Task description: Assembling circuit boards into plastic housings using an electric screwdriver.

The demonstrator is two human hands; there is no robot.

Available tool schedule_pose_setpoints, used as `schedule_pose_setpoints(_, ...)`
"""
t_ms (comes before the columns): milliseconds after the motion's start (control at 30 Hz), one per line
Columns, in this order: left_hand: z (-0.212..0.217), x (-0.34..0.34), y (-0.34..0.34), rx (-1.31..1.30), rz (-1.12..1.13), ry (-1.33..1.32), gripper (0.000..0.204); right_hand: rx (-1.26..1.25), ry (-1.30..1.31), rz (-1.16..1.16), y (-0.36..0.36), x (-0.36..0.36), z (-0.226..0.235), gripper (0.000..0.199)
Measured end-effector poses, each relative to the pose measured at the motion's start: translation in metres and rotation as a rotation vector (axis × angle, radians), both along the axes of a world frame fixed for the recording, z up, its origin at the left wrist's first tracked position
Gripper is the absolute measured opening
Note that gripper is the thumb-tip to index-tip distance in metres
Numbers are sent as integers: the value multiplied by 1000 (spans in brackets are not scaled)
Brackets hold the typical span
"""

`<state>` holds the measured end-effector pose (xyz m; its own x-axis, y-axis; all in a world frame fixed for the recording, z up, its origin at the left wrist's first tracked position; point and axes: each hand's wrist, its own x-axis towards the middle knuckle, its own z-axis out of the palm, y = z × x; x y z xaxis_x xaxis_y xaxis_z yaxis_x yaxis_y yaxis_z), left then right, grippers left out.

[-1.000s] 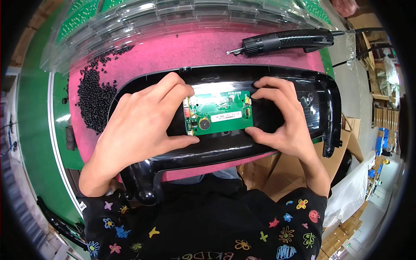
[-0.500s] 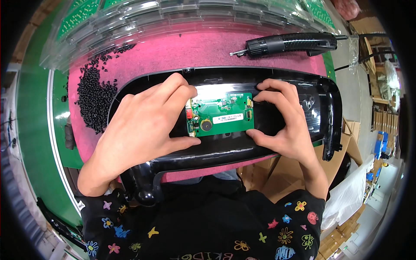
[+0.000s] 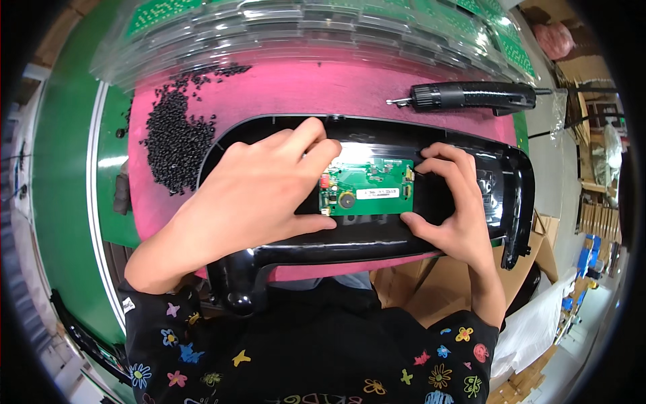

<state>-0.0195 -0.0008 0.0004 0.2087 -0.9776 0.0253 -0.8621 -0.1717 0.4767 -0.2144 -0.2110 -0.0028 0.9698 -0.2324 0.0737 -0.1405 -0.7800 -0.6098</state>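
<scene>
A black shirt (image 3: 309, 343) fills the bottom of the frame, with a cardboard box (image 3: 431, 273) right of it. At centre, the green board (image 3: 370, 182) sits within the black shell (image 3: 377, 244); whether it rests on the shell's floor or hangs just above, I cannot tell. The left grip (image 3: 262, 185) is part-open, fingers and thumb spanning the board's left end and holding it by the corners. The right grip (image 3: 464, 229) does likewise at the right end, a little more lightly.

Held only at its edges, the board could tip or slip if one side were pressed or freed first. A hard squeeze on the left could strain the red part (image 3: 324, 180) beside those fingers.

At upper left on the pink surface (image 3: 303, 87), loose black pieces (image 3: 171, 145) lie close by the shell; a shove could scatter them, and one lodged underneath might keep the board from lying flat. At upper right, the driver (image 3: 464, 96) could roll if bumped. Clear trays (image 3: 316, 27) stand along the top.
</scene>
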Motion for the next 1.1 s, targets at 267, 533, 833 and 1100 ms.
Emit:
schedule_pose_setpoints(267,-2,2,6,-49,-38,-19,68,60,50,14,-6,1,14,55)
schedule_pose_setpoints(533,-1,8,16,-123,-34,-13,67,303,486,440,-32,-58,77,10)
schedule_pose_setpoints(833,4,69,42,-192,436,-173,18,144,924,407,-21,-44,104,18)
schedule_pose_setpoints(1100,-11,73,43,50,533,-180,14,-231,98,-418,-81,-22,68,43)
